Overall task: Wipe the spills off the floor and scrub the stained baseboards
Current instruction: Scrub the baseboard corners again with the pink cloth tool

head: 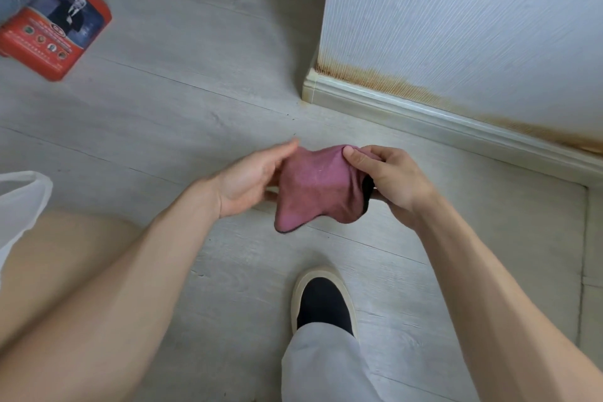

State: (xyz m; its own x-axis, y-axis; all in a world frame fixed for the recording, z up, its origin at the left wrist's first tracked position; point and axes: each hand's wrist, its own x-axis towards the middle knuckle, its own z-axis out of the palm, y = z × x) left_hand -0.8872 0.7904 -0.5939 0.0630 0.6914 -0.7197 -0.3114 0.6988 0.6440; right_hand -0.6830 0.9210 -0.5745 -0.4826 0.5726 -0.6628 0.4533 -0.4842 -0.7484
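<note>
Holding a pink cloth [313, 186] in the air between both hands, I am crouched above a pale wood-look floor [182, 114]. My right hand [388, 179] pinches the cloth's upper edge, thumb on top and fingers curled behind the bunched fabric. My left hand [251, 178] lies against the cloth's other side with fingers nearly straight and relaxed, steadying rather than clutching it. One corner of the cloth droops downward, clear of the floor.

Just beyond my hands, to the right, a white baseboard [424, 111] runs along the foot of a textured pale wall [456, 16]. A rusty orange-brown stain [408, 86] streaks the wall right above the baseboard's top edge and marks its near corner, with a few dark specks on the floor close by.

I seem to be gathering or refolding the cloth into a pad, a readying step; the scrubbing looks not yet done here. The next move likely calls for one hand taking a firm grip on the wadded cloth and pressing it along the stained edge.

Below the cloth, my dark shoe [323, 300] with a pale sole and light trouser leg rest on the floor. Farther off, at upper left, lies a red packet [55, 33]; a white plastic bag [19, 206] sits at the left edge.
</note>
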